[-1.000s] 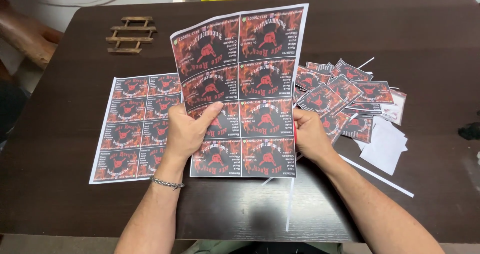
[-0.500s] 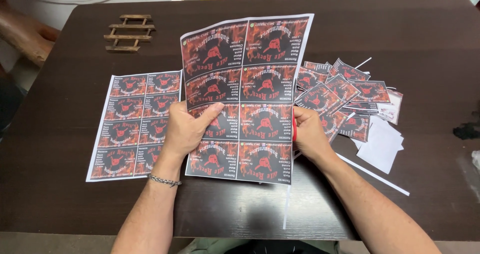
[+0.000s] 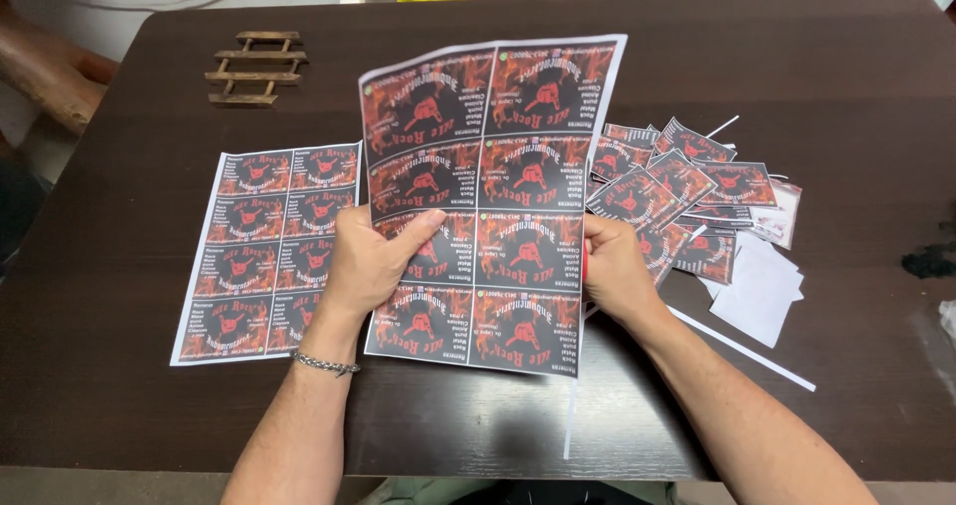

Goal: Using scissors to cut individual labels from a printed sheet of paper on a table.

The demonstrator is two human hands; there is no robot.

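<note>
Hands grip the printed sheet (image 3: 488, 206) by its edges above the table (image 3: 856, 97) — left hand (image 3: 370, 264), right hand (image 3: 614, 269) — seemingly lining up a cut, needing steady alignment.

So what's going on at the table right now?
A person holds a printed sheet of red-and-black cards up over the dark table, left hand on one edge, right hand on the other. A second uncut sheet lies flat beside the left hand; a pile of cut cards and white paper strips lie by the right hand.
</note>
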